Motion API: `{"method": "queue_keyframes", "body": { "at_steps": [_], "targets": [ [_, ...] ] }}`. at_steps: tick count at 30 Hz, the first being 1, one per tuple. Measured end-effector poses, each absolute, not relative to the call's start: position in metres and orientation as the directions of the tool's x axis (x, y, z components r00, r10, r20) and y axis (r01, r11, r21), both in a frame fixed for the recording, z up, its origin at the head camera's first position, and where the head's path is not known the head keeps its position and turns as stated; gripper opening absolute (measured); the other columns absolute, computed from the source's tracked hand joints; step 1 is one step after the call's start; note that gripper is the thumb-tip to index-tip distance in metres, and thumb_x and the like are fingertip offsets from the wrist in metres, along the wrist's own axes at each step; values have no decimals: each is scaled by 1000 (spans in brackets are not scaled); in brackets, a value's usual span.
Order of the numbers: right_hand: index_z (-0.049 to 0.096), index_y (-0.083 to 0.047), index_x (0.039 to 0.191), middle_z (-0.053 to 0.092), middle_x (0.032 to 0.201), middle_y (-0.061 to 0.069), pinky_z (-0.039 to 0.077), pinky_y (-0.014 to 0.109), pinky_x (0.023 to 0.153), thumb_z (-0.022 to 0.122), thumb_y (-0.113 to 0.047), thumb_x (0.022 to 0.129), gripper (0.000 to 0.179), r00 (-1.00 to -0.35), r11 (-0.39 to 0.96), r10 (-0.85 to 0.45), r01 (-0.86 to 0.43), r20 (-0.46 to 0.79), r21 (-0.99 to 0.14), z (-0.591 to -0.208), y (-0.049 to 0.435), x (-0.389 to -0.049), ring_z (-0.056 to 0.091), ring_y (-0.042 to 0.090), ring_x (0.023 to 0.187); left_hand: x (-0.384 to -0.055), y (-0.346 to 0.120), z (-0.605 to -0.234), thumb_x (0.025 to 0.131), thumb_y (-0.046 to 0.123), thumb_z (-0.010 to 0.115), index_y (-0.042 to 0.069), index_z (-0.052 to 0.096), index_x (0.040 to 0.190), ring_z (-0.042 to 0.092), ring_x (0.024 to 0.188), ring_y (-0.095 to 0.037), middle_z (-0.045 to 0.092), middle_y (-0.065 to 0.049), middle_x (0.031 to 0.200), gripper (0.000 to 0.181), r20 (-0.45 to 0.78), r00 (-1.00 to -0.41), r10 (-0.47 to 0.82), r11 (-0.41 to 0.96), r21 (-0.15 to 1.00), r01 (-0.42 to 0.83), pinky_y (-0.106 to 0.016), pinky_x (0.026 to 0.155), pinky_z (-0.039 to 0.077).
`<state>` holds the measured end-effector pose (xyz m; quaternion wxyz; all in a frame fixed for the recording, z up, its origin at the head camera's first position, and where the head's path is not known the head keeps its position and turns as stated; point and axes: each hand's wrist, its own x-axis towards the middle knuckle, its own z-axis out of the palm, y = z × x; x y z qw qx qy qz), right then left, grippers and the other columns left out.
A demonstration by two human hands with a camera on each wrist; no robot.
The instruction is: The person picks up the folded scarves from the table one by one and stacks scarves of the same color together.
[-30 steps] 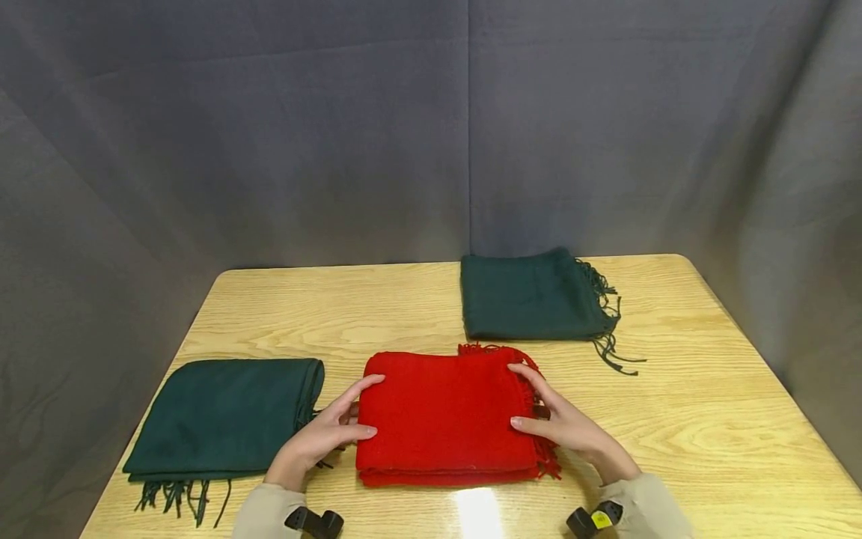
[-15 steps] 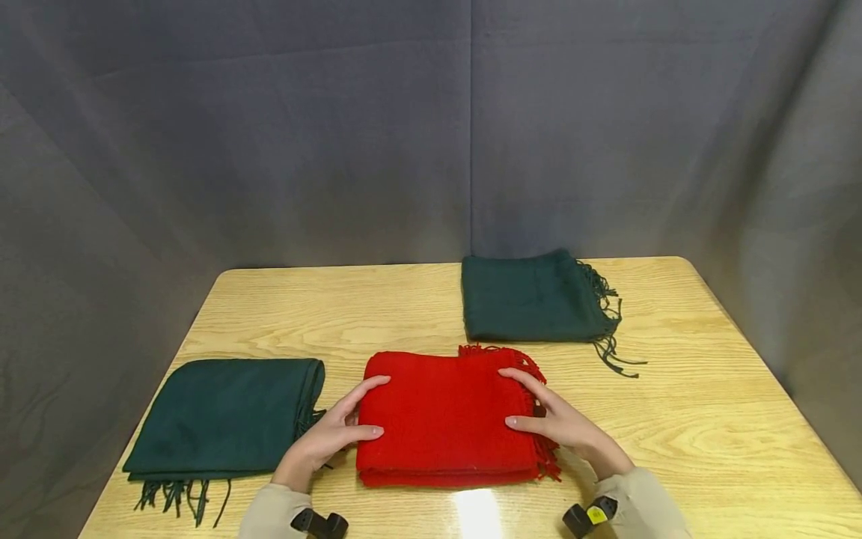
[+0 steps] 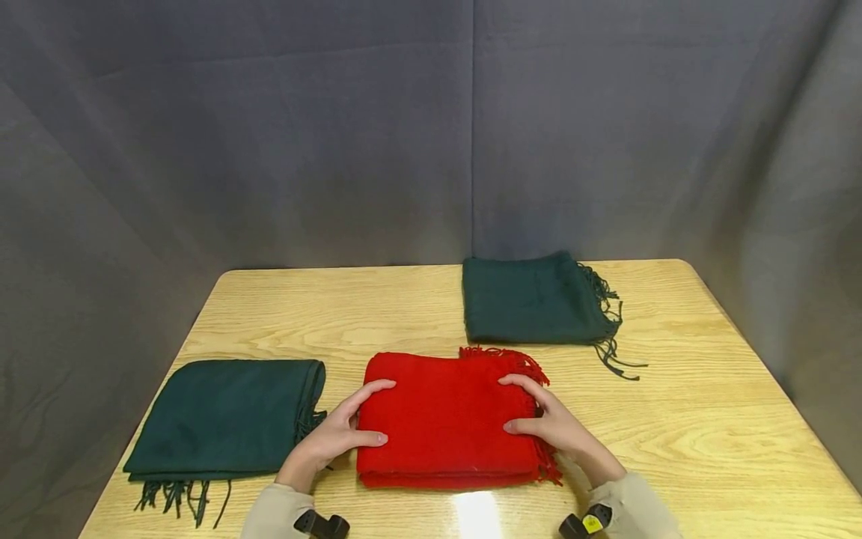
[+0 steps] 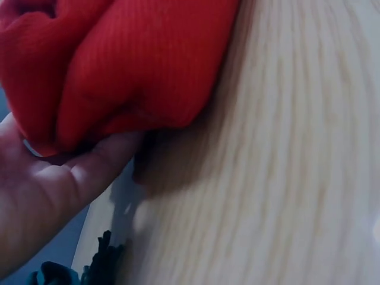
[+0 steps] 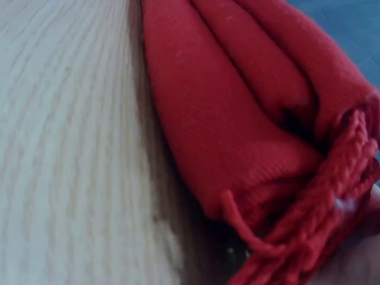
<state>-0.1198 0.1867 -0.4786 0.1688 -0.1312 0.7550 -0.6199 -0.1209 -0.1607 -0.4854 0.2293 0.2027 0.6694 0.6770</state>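
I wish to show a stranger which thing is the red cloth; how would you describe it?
On the wooden table, toward the near side, look between the left hand and the right hand. There lies the folded red cloth, gripped at both ends, with fringe at its right end. Red sets it apart: the left cloth and the far cloth are both dark green.

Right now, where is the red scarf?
In the head view, the red scarf is at lower centre, between the left hand and the right hand. The near green scarf is to its left, the far green scarf behind it.
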Motion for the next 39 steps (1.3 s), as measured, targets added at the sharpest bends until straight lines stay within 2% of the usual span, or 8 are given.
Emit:
{"method": "queue_keyframes", "body": {
  "at_steps": [5, 14, 23, 34, 39],
  "targets": [
    [44, -4, 126, 45, 118, 20, 49, 34, 75, 65, 1, 75, 55, -908, 124, -414, 19, -69, -992, -477, 184, -118, 53, 26, 95, -120, -159, -485, 77, -2, 65, 5, 33, 137, 49, 104, -20, 36, -20, 130, 69, -20, -819, 574, -20, 999, -38, -30, 80, 47],
    [45, -6, 124, 53, 104, 11, 50, 35, 69, 62, 8, 72, 56, -909, 43, -416, 17, -33, -999, -473, 181, -115, 57, 20, 85, -118, -156, -483, 73, -6, 66, 4, 34, 135, 49, 104, -21, 40, -14, 126, 70, -4, -839, 545, -56, 998, -41, -30, 81, 47],
    [44, -3, 124, 51, 105, 14, 50, 34, 67, 63, 8, 73, 56, -916, 43, -400, 19, -35, -999, -466, 179, -115, 57, 21, 83, -116, -155, -476, 74, -7, 64, 6, 35, 135, 49, 104, -22, 42, -13, 124, 70, -41, -850, 525, -79, 992, -97, -33, 80, 48],
    [41, -1, 126, 53, 102, 13, 51, 34, 67, 60, 8, 75, 56, -909, 9, -415, 23, -25, -1000, -452, 176, -117, 58, 19, 80, -119, -158, -465, 75, -7, 62, 5, 34, 135, 51, 97, -18, 40, -13, 124, 68, 2, -853, 522, -54, 998, -31, -27, 72, 49],
    [42, -2, 126, 53, 100, 14, 51, 33, 66, 61, 8, 75, 55, -917, 22, -399, -2, -7, -1000, -447, 175, -119, 58, 18, 76, -122, -160, -459, 76, -6, 62, 8, 34, 136, 52, 98, -21, 42, -13, 123, 68, -7, -860, 511, -30, 999, -26, -31, 73, 50]
  ]
}}
